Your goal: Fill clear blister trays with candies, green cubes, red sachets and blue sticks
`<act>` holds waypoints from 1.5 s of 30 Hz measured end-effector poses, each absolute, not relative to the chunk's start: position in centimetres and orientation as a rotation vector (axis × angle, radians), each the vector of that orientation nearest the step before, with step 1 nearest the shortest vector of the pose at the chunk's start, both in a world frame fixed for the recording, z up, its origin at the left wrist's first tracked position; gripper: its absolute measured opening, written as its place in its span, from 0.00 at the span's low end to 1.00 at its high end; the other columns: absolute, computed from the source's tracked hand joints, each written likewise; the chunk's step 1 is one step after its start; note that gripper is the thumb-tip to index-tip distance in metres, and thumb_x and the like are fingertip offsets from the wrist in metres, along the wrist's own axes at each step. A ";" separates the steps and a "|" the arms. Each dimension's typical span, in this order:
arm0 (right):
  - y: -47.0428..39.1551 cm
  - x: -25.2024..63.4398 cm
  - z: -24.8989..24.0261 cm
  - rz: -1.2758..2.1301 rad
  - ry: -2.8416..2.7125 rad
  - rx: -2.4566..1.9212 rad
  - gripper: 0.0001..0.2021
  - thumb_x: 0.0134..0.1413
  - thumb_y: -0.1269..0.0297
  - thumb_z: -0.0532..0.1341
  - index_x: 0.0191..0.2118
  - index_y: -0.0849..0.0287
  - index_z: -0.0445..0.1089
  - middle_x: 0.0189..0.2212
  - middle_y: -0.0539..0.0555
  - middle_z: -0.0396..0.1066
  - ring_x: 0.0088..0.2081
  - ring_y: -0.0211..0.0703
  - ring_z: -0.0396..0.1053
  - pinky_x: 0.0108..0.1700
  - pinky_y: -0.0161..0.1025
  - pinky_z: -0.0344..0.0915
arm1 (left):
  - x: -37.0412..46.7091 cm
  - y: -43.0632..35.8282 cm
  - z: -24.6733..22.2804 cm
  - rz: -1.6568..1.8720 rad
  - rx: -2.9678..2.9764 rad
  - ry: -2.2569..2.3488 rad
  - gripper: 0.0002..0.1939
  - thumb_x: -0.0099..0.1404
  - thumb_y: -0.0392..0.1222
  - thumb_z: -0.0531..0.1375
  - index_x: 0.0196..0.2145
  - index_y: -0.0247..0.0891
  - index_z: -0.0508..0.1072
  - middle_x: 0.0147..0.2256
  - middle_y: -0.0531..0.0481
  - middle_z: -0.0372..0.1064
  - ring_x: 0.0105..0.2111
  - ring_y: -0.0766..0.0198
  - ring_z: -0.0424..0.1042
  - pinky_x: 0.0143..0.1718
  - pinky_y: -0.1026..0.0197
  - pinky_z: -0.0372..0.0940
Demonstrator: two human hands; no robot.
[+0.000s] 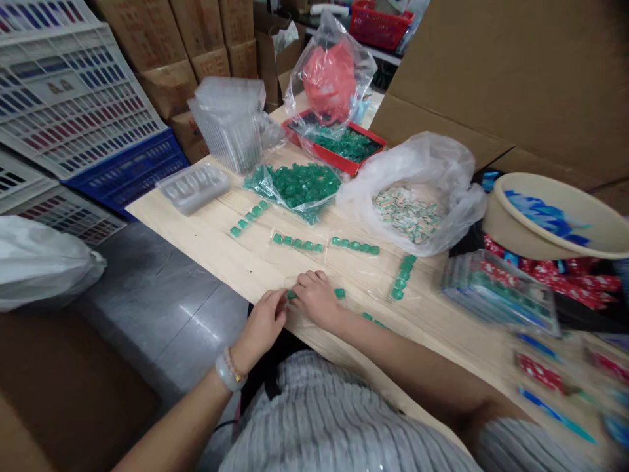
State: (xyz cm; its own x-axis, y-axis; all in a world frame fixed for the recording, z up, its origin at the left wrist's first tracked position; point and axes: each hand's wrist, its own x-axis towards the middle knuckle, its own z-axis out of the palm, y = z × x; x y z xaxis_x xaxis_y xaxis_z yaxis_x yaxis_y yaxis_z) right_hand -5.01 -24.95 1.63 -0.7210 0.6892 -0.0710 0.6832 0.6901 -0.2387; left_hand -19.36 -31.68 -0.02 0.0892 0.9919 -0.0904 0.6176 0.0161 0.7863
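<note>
Directly in front of the person, by the near edge of the table, a row of green pieces [340, 293] lies flat, its long axis running left to right across the body; no front end can be told from the other. The left hand [262, 322] is at the left end of the row, fingers bent and held together, fingertips at the end piece; whether they pinch it or only touch it cannot be determined. The right hand [317, 298] is palm down over the middle, fingers curled and close together; it covers most of the row, so its grip cannot be told. One piece shows clear of it at the right. The right forearm [407, 354] partly blocks a second row [374, 320]. Beyond, on the pale wooden table [221, 252], the right-hand row [403, 277] points away from the person, two middle rows [355, 246] run nearly crosswise, and the left-hand row [249, 219] runs obliquely, far end to the right. Farther back are a clear bag [302, 187] of green pieces and, to its right, a whitish plastic bag [427, 157] of small strips [407, 213]. Behind these, stacked clear trays [230, 128] stand left of a red tray [341, 164]; cardboard boxes [211, 39] form the background.
</note>
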 end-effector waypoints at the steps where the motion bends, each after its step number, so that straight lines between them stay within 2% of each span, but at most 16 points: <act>1: -24.7 -4.4 1.8 0.459 -2.800 -1.193 0.12 0.47 0.60 0.61 0.38 0.60 0.69 0.35 0.57 0.66 0.41 0.47 0.60 0.42 0.43 0.54 | -19.4 -31.7 0.0 0.683 1.689 1.605 0.18 0.55 0.29 0.51 0.45 0.34 0.65 0.36 0.46 0.64 0.36 0.62 0.64 0.41 0.56 0.62; 3: -24.0 -2.9 2.2 0.590 -2.615 -1.260 0.15 0.49 0.60 0.59 0.43 0.61 0.66 0.37 0.57 0.66 0.40 0.44 0.62 0.42 0.41 0.56 | -19.3 -31.6 0.2 0.688 1.704 1.631 0.17 0.56 0.30 0.52 0.44 0.34 0.64 0.36 0.47 0.63 0.35 0.63 0.64 0.39 0.57 0.63; 4: -23.6 -2.1 2.3 0.652 -2.528 -1.285 0.14 0.51 0.62 0.58 0.42 0.62 0.66 0.36 0.57 0.66 0.38 0.42 0.62 0.41 0.40 0.57 | -19.2 -31.6 0.3 0.697 1.716 1.652 0.16 0.57 0.31 0.52 0.45 0.34 0.64 0.36 0.47 0.63 0.34 0.63 0.64 0.39 0.58 0.63; 6: -22.8 -0.9 2.4 0.781 -2.449 -1.269 0.08 0.54 0.67 0.54 0.36 0.63 0.68 0.32 0.55 0.67 0.34 0.38 0.63 0.38 0.36 0.58 | -19.0 -31.2 0.4 0.708 1.766 1.688 0.15 0.59 0.34 0.52 0.45 0.36 0.64 0.37 0.47 0.62 0.35 0.63 0.64 0.39 0.58 0.63; 8: -22.1 -0.5 2.1 0.902 -2.499 -1.154 0.08 0.54 0.71 0.52 0.31 0.63 0.69 0.28 0.53 0.67 0.32 0.36 0.64 0.37 0.33 0.59 | -18.7 -30.8 0.2 0.693 1.851 1.679 0.13 0.60 0.35 0.52 0.44 0.37 0.66 0.37 0.47 0.62 0.37 0.63 0.64 0.40 0.58 0.63; 10: -21.5 -0.8 1.7 0.953 -2.597 -1.033 0.08 0.53 0.73 0.52 0.32 0.62 0.69 0.29 0.53 0.67 0.33 0.36 0.64 0.38 0.33 0.59 | -18.5 -30.3 -0.1 0.664 1.921 1.643 0.11 0.60 0.35 0.52 0.41 0.37 0.68 0.36 0.47 0.64 0.38 0.62 0.64 0.41 0.58 0.62; 14: -20.5 -2.3 1.0 0.904 -2.887 -0.834 0.09 0.53 0.73 0.52 0.35 0.62 0.68 0.32 0.54 0.67 0.35 0.37 0.64 0.37 0.33 0.58 | -18.8 -29.8 -0.8 0.657 1.956 1.594 0.10 0.60 0.34 0.52 0.39 0.35 0.69 0.36 0.46 0.66 0.38 0.62 0.64 0.42 0.59 0.62; 20: -19.5 -3.6 1.0 0.678 -3.249 -0.621 0.09 0.54 0.71 0.50 0.34 0.62 0.68 0.32 0.55 0.66 0.28 0.37 0.64 0.28 0.33 0.55 | -19.1 -29.8 -0.8 0.637 1.945 1.581 0.10 0.60 0.33 0.53 0.39 0.35 0.69 0.36 0.46 0.66 0.38 0.62 0.64 0.42 0.58 0.63; 23: -19.1 -3.9 1.8 0.605 -3.316 -0.663 0.08 0.50 0.73 0.51 0.33 0.65 0.67 0.30 0.57 0.66 0.27 0.38 0.64 0.26 0.33 0.54 | -19.1 -29.9 -0.8 0.641 1.934 1.581 0.10 0.60 0.33 0.52 0.40 0.35 0.69 0.37 0.46 0.66 0.39 0.62 0.64 0.43 0.58 0.62; 26: -18.1 -3.4 3.2 0.663 -3.080 -0.853 0.06 0.47 0.74 0.53 0.29 0.64 0.66 0.28 0.55 0.66 0.27 0.37 0.62 0.29 0.32 0.55 | -19.2 -29.8 -0.9 0.640 1.917 1.575 0.11 0.60 0.33 0.52 0.40 0.36 0.68 0.37 0.46 0.65 0.39 0.62 0.64 0.44 0.58 0.62; 33: -17.1 -1.0 3.1 1.117 -2.544 -0.963 0.05 0.41 0.78 0.54 0.22 0.61 0.61 0.21 0.47 0.60 0.23 0.31 0.57 0.27 0.29 0.54 | -19.5 -29.3 0.2 0.588 1.824 1.542 0.12 0.59 0.34 0.53 0.42 0.38 0.66 0.38 0.47 0.64 0.39 0.62 0.64 0.43 0.57 0.62; 40: -17.5 -0.9 2.3 1.776 -2.000 -1.085 0.03 0.42 0.68 0.57 0.24 0.60 0.60 0.20 0.46 0.61 0.22 0.31 0.59 0.25 0.30 0.56 | -18.7 -27.1 1.9 0.703 1.752 1.613 0.15 0.58 0.39 0.55 0.44 0.38 0.66 0.40 0.45 0.62 0.42 0.59 0.64 0.45 0.54 0.62; 43: -17.7 -1.1 2.8 2.017 -1.767 -1.057 0.07 0.40 0.66 0.59 0.25 0.60 0.60 0.20 0.45 0.62 0.23 0.31 0.61 0.27 0.31 0.58 | -17.7 -26.2 1.6 0.860 1.650 1.482 0.21 0.57 0.39 0.56 0.49 0.37 0.61 0.44 0.44 0.62 0.40 0.62 0.65 0.44 0.57 0.62; 45: -18.0 -1.3 3.0 2.065 -1.670 -1.044 0.07 0.39 0.66 0.59 0.25 0.60 0.58 0.20 0.45 0.61 0.23 0.32 0.62 0.27 0.32 0.59 | -17.0 -25.9 1.3 0.927 1.549 1.401 0.18 0.59 0.39 0.54 0.48 0.36 0.63 0.42 0.45 0.65 0.37 0.65 0.67 0.41 0.60 0.64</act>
State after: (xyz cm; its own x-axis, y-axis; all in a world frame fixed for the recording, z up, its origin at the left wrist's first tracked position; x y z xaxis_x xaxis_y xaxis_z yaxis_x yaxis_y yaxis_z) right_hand -1.28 -18.03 2.96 -0.6968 0.6247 -0.3524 0.2139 -0.2880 -0.9334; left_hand -16.96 -25.85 1.29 0.1058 0.9944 -0.0077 0.3813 -0.0334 0.9238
